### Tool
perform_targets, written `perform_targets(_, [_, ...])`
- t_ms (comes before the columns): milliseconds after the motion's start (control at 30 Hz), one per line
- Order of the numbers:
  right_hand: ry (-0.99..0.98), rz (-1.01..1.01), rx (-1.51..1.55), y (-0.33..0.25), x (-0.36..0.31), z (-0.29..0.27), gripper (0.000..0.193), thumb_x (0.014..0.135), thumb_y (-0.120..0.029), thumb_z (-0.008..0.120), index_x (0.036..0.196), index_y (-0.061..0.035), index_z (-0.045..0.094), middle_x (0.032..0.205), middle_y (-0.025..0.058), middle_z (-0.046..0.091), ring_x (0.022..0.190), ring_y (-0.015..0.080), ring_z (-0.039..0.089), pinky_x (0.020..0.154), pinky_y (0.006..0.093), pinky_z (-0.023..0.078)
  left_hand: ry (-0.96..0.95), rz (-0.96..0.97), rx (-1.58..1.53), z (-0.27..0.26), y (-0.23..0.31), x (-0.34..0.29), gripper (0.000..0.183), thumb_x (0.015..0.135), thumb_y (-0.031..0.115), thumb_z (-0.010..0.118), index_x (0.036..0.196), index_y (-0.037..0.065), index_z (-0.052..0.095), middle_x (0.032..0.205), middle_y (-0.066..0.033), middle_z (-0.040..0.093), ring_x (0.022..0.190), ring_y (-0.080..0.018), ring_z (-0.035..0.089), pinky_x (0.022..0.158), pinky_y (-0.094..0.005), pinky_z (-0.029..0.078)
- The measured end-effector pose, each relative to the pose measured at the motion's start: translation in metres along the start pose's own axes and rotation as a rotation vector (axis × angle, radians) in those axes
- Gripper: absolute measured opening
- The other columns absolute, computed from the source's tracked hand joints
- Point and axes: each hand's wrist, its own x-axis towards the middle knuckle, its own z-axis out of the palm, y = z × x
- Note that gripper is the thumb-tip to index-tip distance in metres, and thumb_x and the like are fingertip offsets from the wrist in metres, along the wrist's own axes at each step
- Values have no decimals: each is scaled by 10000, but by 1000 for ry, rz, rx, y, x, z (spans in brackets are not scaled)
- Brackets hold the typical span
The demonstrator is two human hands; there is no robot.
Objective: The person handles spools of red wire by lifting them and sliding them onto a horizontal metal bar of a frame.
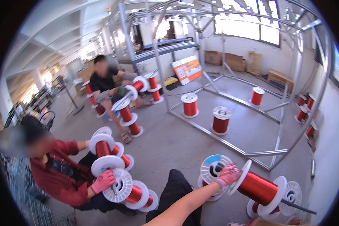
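My left hand point(229, 174), in a pink glove, reaches out over my dark-trousered leg point(175, 188). Its fingers are closed at the white left flange of a large spool of red wire point(258, 188), which lies tilted, almost on its side. Just behind the hand stands another white-flanged spool point(211, 165) with a blue patch on its top. A dark rod point(299, 207) sticks out at the right end of the tilted spool, beside more spools point(291, 194). My right hand is not in view.
At left, a person in a maroon top point(60, 173) handles several red spools point(133, 194). Farther back, another person point(103, 81) crouches by stacked spools point(126, 113). A metal tube frame point(214, 135) stands ahead, with single spools point(221, 120) in and beside it. Cardboard boxes point(233, 61) line the wall.
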Motion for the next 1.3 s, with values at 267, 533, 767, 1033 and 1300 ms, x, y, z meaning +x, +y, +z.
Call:
perform_targets(267, [10,268,647,-81,202,-168,509,1025,-325,452,1412,5,436,1378,234,517,1247,365,522,1027,427,427,133,-93,114,-7,-30,-32,410,969,275,458,695,71,686,732,-103,682,879,-257,659,1059,-354,418])
perform_targets(533, [-12,409,788,-43,157,-137,487,1025,-300,464,1401,9,450,1344,242,544,1224,372,541,1002,430,446,34,-103,69,-22,-23,-22,422,970,295,461,701,64,690,790,-106,687,908,-243,655,1078,-353,406])
perform_targets(767, [19,290,646,-76,187,-155,471,1014,-274,502,1371,33,472,1251,272,596,1156,385,585,945,429,481,128,-110,79,-11,-32,-18,480,974,339,434,696,48,697,802,-125,699,927,-284,657,1082,-360,393])
perform_targets(1033, [169,311,918,-40,211,-143,497,1044,-308,414,1447,-18,405,1463,194,448,1354,353,414,1101,398,343,58,-92,83,-25,-21,-21,396,955,279,491,679,71,683,766,-101,691,889,-240,659,1068,-359,413])
perform_targets(1300, [-283,389,734,-32,95,-87,564,970,-269,557,1425,23,394,1329,259,537,1196,381,547,979,435,466,124,-109,126,-11,-28,-20,426,963,313,466,705,57,688,789,-133,689,930,-279,650,1071,-367,405])
